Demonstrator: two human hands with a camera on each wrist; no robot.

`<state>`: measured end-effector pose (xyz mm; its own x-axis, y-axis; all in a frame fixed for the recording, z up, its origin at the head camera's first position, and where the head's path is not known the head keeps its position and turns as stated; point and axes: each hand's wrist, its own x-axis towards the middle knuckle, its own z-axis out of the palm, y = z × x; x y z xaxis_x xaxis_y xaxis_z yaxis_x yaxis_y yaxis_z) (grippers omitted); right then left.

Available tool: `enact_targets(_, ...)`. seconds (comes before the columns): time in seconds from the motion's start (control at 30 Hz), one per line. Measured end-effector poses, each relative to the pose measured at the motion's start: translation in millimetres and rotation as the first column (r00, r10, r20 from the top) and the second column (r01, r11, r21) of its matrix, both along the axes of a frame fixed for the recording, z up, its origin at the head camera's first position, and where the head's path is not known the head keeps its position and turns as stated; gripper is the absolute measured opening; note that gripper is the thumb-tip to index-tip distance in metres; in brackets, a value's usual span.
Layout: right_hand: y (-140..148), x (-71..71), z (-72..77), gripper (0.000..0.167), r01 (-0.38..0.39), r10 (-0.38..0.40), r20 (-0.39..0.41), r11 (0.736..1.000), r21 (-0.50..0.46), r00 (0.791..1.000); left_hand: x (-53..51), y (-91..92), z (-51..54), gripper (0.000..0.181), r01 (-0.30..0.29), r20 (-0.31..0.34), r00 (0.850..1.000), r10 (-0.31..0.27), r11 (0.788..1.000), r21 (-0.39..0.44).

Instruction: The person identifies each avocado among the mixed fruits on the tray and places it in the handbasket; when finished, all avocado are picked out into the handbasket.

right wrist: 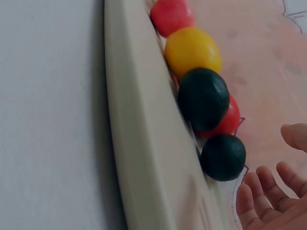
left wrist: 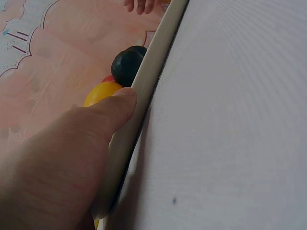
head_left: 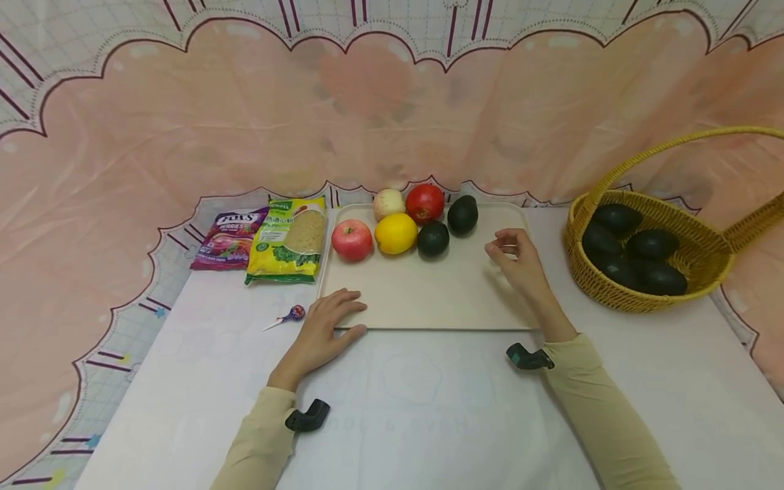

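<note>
My left hand [head_left: 327,330] rests at the front left corner of a beige tray [head_left: 422,299], fingers relaxed and holding nothing. Over the tray's right side is my right hand [head_left: 520,265], its fingers loosely bent around nothing. Towards the tray's back stand a pink-red apple [head_left: 352,240], a yellow lemon [head_left: 395,233], a pale round fruit [head_left: 388,203] and a red pomegranate [head_left: 425,203]. Two dark avocados [head_left: 433,239] are beside them; the rear avocado [head_left: 462,215] is nearest to my right hand. In the right wrist view, open space separates my fingers [right wrist: 268,191] from that avocado [right wrist: 223,157].
A wicker basket [head_left: 637,299] with a tall handle holds several dark avocados [head_left: 652,243] at the right. Left of the tray lie a purple candy bag [head_left: 229,238], a yellow food packet [head_left: 288,239] and a lollipop [head_left: 296,313]. A patterned cloth hangs behind.
</note>
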<state>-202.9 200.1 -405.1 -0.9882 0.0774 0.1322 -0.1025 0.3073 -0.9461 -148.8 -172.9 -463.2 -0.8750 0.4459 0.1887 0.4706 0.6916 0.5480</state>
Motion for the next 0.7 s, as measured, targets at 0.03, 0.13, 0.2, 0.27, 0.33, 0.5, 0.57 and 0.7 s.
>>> enact_targets(0.03, -3, 2.0, 3.4, 0.041, -0.008, 0.008, 0.006, 1.0, 0.005, 1.0, 0.0, -0.1, 0.2, 0.037, 0.001, -0.001, 1.0, -0.001, 1.0, 0.001)
enact_targets(0.13, -9, -0.2, 0.2, 0.043, -0.024, 0.024, 0.035, 1.0, 0.002, 0.999, -0.1, -0.3, 0.1, 0.037, 0.003, -0.003, 1.0, -0.003, 1.0, -0.001)
enact_targets(0.2, -12, -6.9, -9.7, 0.045, -0.033, 0.032, 0.05, 0.999, 0.002, 0.998, 0.0, -0.4, -0.3, 0.037, 0.004, -0.006, 1.0, -0.004, 1.0, 0.002)
enact_targets(0.27, -16, -13.6, -18.5, 0.048, -0.041, 0.042, 0.063, 0.999, -0.008, 0.997, -0.2, -0.7, -0.3, 0.037, 0.004, -0.01, 1.0, -0.004, 1.0, 0.006)
enact_targets(0.33, -23, -16.3, -20.5, 0.049, -0.049, 0.05, 0.069, 0.999, -0.011, 0.996, -0.4, -1.0, -0.5, 0.037, 0.005, -0.014, 1.0, -0.005, 1.0, 0.009)
enact_targets(0.5, -39, -22.5, -23.2, 0.05, -0.065, 0.068, 0.082, 0.997, -0.046, 0.994, -0.6, -0.9, -0.9, 0.037, 0.007, -0.019, 1.0, -0.006, 1.0, 0.009)
enact_targets(0.57, -44, -25.3, -25.2, 0.051, -0.065, 0.07, 0.1, 0.996, -0.057, 0.993, -0.4, -0.7, -0.7, 0.037, 0.006, -0.017, 1.0, -0.006, 1.0, 0.009)
enact_targets(0.7, -51, -30.9, -30.3, 0.055, -0.048, 0.053, 0.153, 0.998, -0.036, 0.987, -0.1, -0.1, -0.1, 0.037, 0.005, -0.01, 1.0, -0.005, 1.0, 0.007)
